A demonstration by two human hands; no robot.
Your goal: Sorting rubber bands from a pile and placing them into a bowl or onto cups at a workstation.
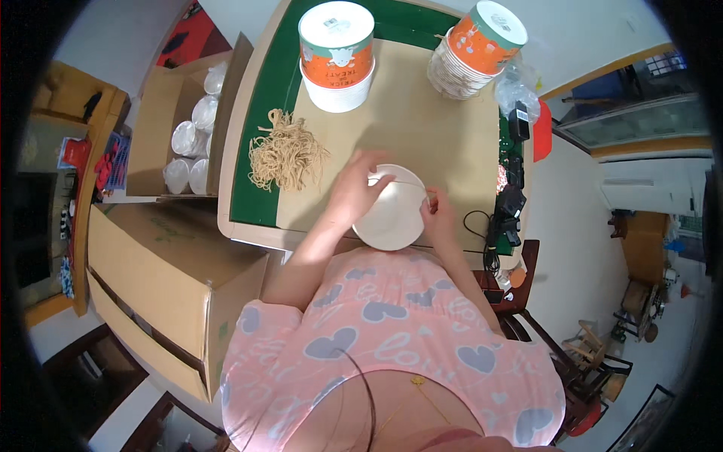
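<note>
The tub [392, 218] is pinched by the left hand [358, 188]; what is pinched by the right hand [439, 217] cannot be told. Cord [286, 153] is heaped at ten o'clock, tub stacks [337, 69] at eleven and one.

A large cardboard box [154, 279] at left, black adapters [512, 202] and wooden chair [587, 344] at right

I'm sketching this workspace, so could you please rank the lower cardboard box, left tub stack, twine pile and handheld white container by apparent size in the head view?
Largest to smallest:
1. Lower cardboard box
2. Left tub stack
3. Twine pile and white container: too alike to rank
</note>
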